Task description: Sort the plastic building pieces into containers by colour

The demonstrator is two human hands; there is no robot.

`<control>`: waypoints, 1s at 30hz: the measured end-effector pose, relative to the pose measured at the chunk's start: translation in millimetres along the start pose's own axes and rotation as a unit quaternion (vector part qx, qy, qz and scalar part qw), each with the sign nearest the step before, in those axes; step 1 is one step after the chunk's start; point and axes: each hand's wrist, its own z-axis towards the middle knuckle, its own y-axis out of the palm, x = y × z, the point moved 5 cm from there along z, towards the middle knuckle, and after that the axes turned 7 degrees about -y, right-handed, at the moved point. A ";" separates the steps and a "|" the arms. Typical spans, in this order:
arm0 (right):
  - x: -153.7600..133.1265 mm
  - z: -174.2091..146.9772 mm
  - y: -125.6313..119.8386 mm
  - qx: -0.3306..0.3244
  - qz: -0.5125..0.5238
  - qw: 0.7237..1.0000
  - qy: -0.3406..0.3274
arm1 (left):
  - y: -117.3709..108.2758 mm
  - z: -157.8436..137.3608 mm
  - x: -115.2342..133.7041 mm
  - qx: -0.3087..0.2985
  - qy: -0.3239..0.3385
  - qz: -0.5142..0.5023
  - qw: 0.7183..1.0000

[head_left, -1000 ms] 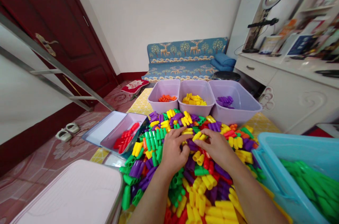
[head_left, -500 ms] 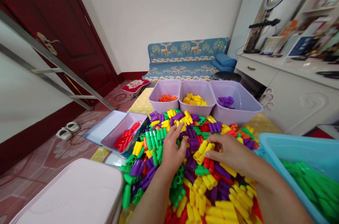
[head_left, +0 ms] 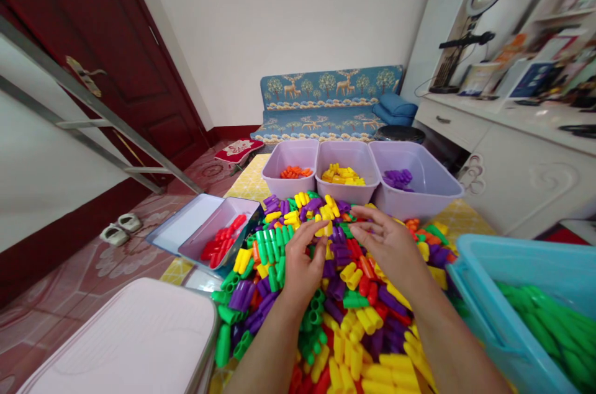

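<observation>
My left hand [head_left: 302, 260] hovers over the pile of colourful plastic tube pieces [head_left: 342, 251], its thumb and forefinger apart. Beside its fingertips is a yellow piece [head_left: 325, 229]; whether they touch it cannot be made out. My right hand [head_left: 388, 245] is raised above the pile, palm turned left, fingers stretched and separated, with no piece visible between them. Below it lie a yellow double tube piece [head_left: 351, 275] and an orange piece [head_left: 367, 267]. Green joined pieces [head_left: 272, 245] rest left of my left hand. My right forearm hides part of the pile.
Behind the pile stand lilac bins with orange [head_left: 282, 185], yellow [head_left: 347, 193] and purple pieces [head_left: 419, 200]. A box [head_left: 193, 249] of red pieces is at left, a blue tub [head_left: 521, 245] of green ones at right. A pale pink lid [head_left: 125, 338] lies front left.
My right hand has moved up and away from the yellow pieces it was touching, and its fingers have spread. Fewer yellow pieces show there, with orange now visible. My left hand has barely moved.
</observation>
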 end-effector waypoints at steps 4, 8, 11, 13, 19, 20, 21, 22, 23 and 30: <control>2.4 -4.5 18.3 -0.066 -0.037 0.997 0.001 | 0.4 -3.1 0.6 -0.010 -0.022 -0.020 1.000; -2.9 -7.4 26.5 -0.090 -0.051 0.995 -0.006 | 4.2 -6.3 2.1 -0.044 -0.021 -0.042 0.998; -0.9 -5.6 17.8 -0.054 -0.082 0.995 0.000 | 2.1 -5.8 5.6 -0.041 -0.016 -0.017 0.999; 2.4 -3.1 6.7 -0.020 -0.127 0.992 0.000 | -4.6 -4.6 11.3 0.007 0.009 0.069 0.998; 8.7 1.6 -5.3 -0.053 -0.283 0.957 -0.015 | -18.9 -2.2 21.3 0.144 0.027 0.341 0.929; 10.5 1.4 -4.0 -0.063 -0.284 0.957 -0.008 | -18.7 -1.9 19.7 0.148 0.012 0.365 0.919; 12.6 0.9 -2.5 -0.071 -0.283 0.956 -0.001 | -18.3 -1.8 17.8 0.150 -0.003 0.385 0.910; 14.5 0.3 -1.0 -0.076 -0.280 0.957 0.004 | -17.6 -1.9 16.0 0.151 -0.016 0.400 0.904; 16.2 -0.3 0.4 -0.080 -0.277 0.957 0.006 | -16.8 -2.2 14.2 0.149 -0.026 0.411 0.899; 14.3 -6.6 8.2 -0.135 -0.276 0.951 0.026 | -7.8 -1.6 5.9 0.052 -0.001 0.375 0.926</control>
